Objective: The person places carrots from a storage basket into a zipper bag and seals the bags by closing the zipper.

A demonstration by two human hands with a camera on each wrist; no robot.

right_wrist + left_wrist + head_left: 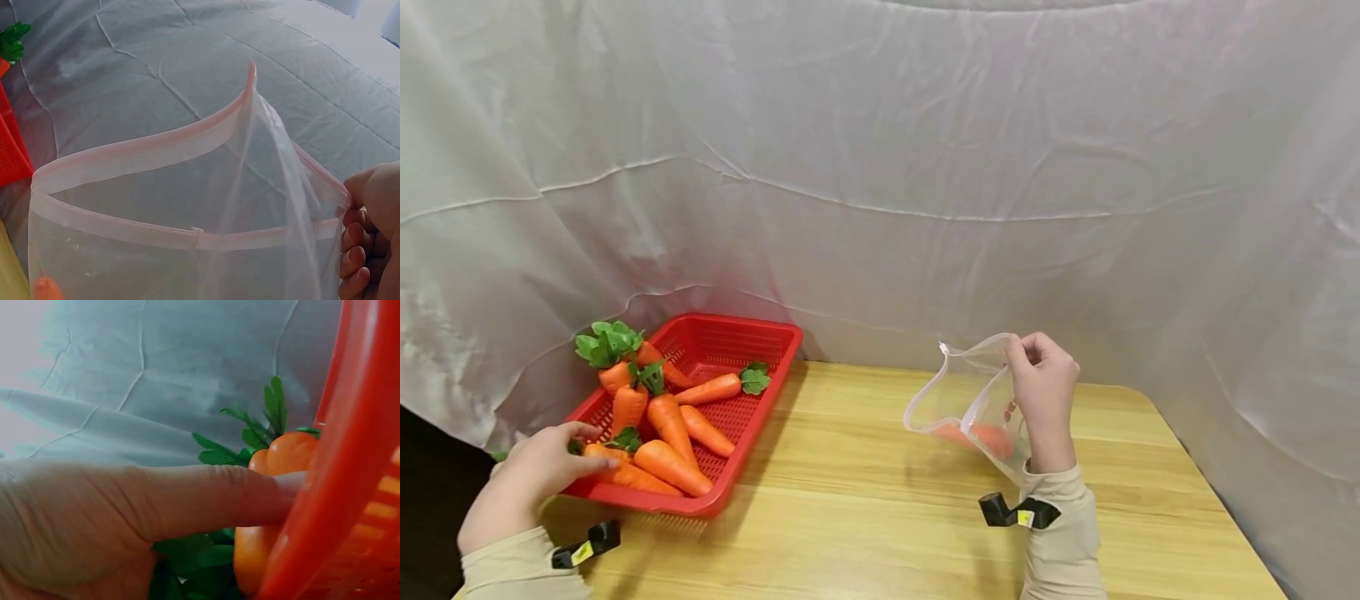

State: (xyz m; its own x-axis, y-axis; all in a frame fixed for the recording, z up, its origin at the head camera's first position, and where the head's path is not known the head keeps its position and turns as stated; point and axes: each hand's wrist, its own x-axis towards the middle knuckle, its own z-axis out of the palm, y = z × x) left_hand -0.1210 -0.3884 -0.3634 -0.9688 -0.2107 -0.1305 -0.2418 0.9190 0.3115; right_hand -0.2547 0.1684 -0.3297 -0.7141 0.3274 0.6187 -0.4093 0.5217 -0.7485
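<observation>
At the far left, the left hand (538, 467) reaches over the near left edge of a red basket (757, 433). Its thumb and forefinger stand apart at the leafy end of the nearest carrots (643, 479); in the left wrist view the thumb lies straight across an orange carrot, its tip partly hidden by the basket's rim. Whether the fingers pinch anything I cannot tell. A black camera (587, 546) sits on the beige sleeve (520, 575).

More carrots lie in the basket, most along its left and near sides, one with its leaves (755, 379) toward the right wall. Leaves of another rise above the left rim. The basket stands at the left of the wooden worktop (850, 500), with grey cloth (887, 167) hanging behind.

Well apart to the right is a clear bag (973, 400), its zip-edged mouth gaping. A carrot (990, 437) shows through its lower part. The right hand (1047, 379) pinches the bag's right edge between thumb and forefinger, the other fingers curled. A second black camera (1017, 511) sits on that wrist.
</observation>
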